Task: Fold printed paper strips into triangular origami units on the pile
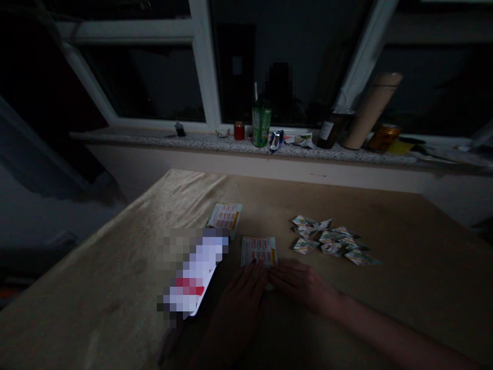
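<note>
A printed paper sheet (259,250) with red and yellow print lies flat on the table in front of me. My left hand (244,285) rests palm down over its near edge, fingers stretched out. From the right, my right hand (296,280) lies with extended fingers at the sheet's near right corner, its fingertips meeting those of the left. A pale bit of paper shows below the fingers; how the near edge lies is hidden. To the right are several folded paper pieces (331,241) with pointed corners. More printed sheets (224,217) lie to the upper left.
A lit phone (196,277), its screen blurred out, leans left of my hands. The table (127,267) has a shiny beige cover. Along the windowsill (154,137) stand a green cup (262,123) with a straw, a red jar (239,131), a dark bottle (327,132) and a tall tube (372,110).
</note>
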### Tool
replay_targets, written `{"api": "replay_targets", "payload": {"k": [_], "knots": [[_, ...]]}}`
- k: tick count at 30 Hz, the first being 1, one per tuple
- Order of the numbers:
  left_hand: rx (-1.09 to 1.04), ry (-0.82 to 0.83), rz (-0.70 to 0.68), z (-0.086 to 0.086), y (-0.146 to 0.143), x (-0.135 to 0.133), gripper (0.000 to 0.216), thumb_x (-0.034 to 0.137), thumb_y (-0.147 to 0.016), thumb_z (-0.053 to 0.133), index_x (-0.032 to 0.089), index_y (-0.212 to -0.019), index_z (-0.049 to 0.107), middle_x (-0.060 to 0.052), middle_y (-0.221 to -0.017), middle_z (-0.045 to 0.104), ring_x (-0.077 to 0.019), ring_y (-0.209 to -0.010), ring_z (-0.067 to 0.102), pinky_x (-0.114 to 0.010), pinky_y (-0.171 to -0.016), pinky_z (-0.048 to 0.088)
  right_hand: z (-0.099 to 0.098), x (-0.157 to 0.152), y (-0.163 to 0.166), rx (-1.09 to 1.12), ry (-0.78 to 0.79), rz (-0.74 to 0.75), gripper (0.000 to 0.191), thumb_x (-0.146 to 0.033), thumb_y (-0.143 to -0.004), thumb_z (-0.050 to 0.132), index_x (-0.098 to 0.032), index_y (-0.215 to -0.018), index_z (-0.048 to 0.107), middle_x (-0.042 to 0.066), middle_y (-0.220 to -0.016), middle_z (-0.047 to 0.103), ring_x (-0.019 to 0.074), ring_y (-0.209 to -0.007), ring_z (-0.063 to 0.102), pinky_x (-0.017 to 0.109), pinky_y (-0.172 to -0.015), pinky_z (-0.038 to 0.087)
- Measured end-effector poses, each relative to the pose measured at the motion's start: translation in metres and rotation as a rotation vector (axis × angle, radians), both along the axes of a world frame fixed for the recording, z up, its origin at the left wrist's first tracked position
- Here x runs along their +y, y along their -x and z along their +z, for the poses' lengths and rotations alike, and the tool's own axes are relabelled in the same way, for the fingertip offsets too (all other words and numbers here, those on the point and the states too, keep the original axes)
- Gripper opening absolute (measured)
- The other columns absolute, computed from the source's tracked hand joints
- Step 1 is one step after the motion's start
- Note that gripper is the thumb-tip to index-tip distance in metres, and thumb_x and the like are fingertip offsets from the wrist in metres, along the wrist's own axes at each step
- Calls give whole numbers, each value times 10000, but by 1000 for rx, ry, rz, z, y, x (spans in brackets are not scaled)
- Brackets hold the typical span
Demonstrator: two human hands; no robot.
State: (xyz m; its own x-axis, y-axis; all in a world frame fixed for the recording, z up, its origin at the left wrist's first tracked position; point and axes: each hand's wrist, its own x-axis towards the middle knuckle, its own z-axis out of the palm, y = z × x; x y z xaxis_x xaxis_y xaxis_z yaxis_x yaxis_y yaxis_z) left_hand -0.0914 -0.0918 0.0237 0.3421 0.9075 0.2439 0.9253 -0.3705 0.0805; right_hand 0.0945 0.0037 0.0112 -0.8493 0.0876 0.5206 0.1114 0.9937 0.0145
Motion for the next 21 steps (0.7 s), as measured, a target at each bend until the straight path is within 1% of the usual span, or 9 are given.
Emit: {"api": "replay_targets", "payload": {"k": [3, 6, 11, 14, 18, 21], "knots": [[-4, 5, -64, 1, -4, -2, 366, 154, -856, 436, 132, -1215, 501, -98, -1263, 543, -197, -1178, 482, -349, -979, 413, 2, -8, -13, -29, 37, 11, 275, -94, -890, 419, -116, -1113, 579, 131, -1054, 668, 163, -1042, 594, 315, -912, 491], [2, 19, -122, 0, -7, -5, 345, 166, -878, 418, 140, -1209, 511, -91, -1249, 556, -186, -1155, 505, -335, -975, 419, 3, -16, -25, -19, 76, 7, 278, -92, -888, 430, -124, -1121, 577, 119, -1055, 670, 156, -1046, 593, 299, -921, 485], [49, 83, -231, 0, -15, -8, 391, 170, -868, 442, 137, -1257, 469, -87, -1302, 506, -193, -1206, 449, -327, -997, 389, 9, -31, -44, 18, 75, -25, 283, -113, -920, 368, -120, -1102, 585, 109, -1017, 687, 155, -989, 624, 287, -902, 502], [62, 110, -276, 2, -22, -7, 409, 196, -876, 437, 143, -1282, 439, -82, -1322, 485, -187, -1233, 415, -319, -1013, 362, 12, -39, -56, 26, 83, -59, 287, -119, -921, 368, -118, -1106, 587, 111, -1000, 693, 164, -968, 635, 283, -880, 519], [84, 130, -351, 6, -33, -3, 428, 212, -873, 443, 145, -1295, 415, -84, -1347, 455, -191, -1253, 388, -321, -1017, 347, 13, -47, -74, -11, 109, -89, 330, -111, -917, 347, -140, -1160, 568, 117, -1014, 686, 176, -979, 632, 279, -899, 516], [110, 131, -386, 11, -39, 0, 420, 225, -883, 432, 135, -1293, 414, -93, -1356, 442, -199, -1252, 388, -323, -1016, 344, 11, -50, -86, -27, 135, -116, 341, -108, -916, 336, -132, -1172, 559, 114, -1035, 678, 186, -993, 625, 283, -902, 519]]}}
